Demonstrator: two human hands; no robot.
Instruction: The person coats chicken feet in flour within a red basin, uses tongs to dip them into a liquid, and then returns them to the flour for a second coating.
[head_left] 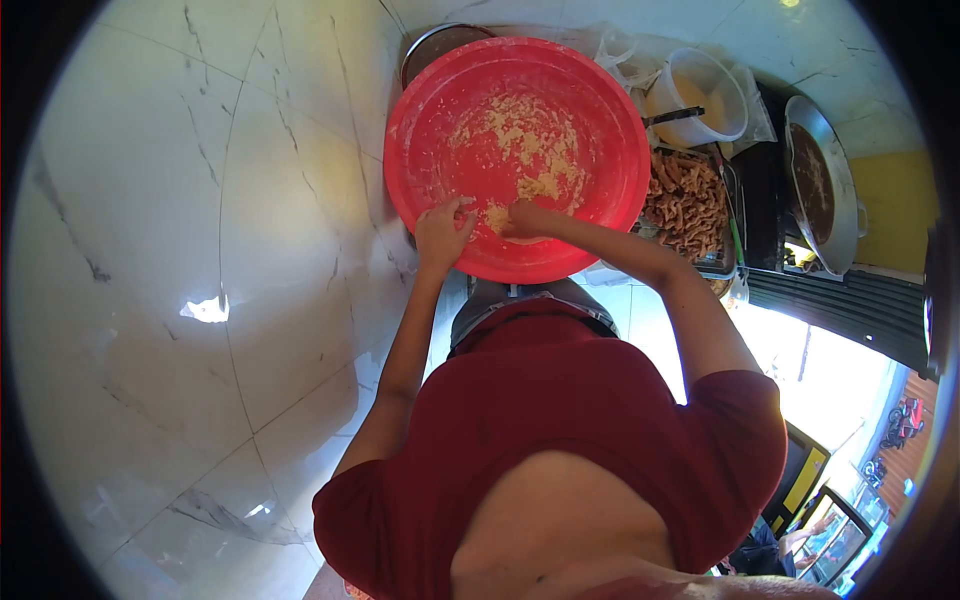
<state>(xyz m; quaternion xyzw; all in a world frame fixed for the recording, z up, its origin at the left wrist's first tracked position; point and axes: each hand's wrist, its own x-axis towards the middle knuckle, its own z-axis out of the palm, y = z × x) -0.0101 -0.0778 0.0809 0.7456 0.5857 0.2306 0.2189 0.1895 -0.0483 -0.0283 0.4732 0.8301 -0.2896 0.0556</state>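
A large red basin [420, 150] sits in front of my body, with pale yellow crumbs of a floury mixture [530, 135] scattered across its bottom. My left hand [443, 235] is over the basin's near left rim, its fingers apart and dusted with the mixture. To the right of it, my right hand [526, 219] reaches down into the near side of the basin, beside a small heap of crumbs. Its fingers are curled and mostly hidden from above, so what they hold cannot be made out.
At the right, a tray of brown fried pieces [688, 205] stands near the basin. Behind it is a white plastic tub [735, 105] beside plastic bags. A wide metal pan [845, 190] with dark liquid sits farther right. A person's arm [800, 537] shows at lower right.
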